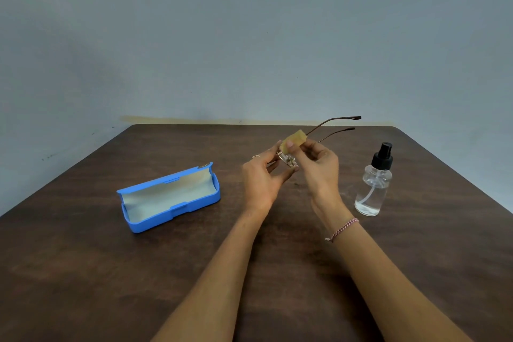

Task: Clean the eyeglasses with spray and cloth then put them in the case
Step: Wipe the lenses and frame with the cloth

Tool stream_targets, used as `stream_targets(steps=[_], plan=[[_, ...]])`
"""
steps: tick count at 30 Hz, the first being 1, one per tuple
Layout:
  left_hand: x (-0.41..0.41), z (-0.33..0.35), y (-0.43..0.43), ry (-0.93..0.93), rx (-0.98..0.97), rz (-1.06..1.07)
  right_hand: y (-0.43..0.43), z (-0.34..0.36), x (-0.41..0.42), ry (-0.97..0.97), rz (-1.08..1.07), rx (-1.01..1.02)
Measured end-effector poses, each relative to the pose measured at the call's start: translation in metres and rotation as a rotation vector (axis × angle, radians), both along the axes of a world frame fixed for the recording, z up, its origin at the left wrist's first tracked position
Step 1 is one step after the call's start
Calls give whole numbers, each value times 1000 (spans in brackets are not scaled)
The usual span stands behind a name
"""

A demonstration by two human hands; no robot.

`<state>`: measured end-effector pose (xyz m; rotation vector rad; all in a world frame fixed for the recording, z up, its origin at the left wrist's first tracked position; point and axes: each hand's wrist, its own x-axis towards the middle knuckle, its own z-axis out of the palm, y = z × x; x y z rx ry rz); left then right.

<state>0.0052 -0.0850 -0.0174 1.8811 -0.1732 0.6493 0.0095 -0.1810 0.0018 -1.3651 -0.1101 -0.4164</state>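
Note:
Above the middle of the brown table (83,272), my left hand (262,178) holds the eyeglasses (336,126) by their front frame, the two thin temples pointing up and to the right. My right hand (319,166) pinches a small yellow cloth (294,139) against the upper lens. The lower lens and nose pads show between my two hands. A blue glasses case (169,197) lies open on the table to the left, its pale lining bare. A clear spray bottle (374,183) with a black pump top stands upright to the right of my right hand.
A grey-blue wall (249,36) rises directly behind the table's far edge. The table's corners fall away at the left and right. A braided bracelet (342,229) circles my right wrist, and a ring sits on a left finger.

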Motion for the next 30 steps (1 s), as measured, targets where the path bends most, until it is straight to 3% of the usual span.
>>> stream_targets(steps=[4, 10, 17, 22, 30], plan=[[0, 0, 1, 1, -2, 29, 5, -7, 2, 45, 18, -124], [1, -2, -2, -21, 34, 24, -3, 3, -3, -21, -23, 58], [0, -1, 1, 5, -20, 27, 3, -4, -1, 45, 3, -119], [3, -3, 0, 23, -52, -4, -5, 9, -5, -44, -12, 62], [5, -5, 2, 47, -145, -16, -11, 22, -8, -121, -62, 193]])
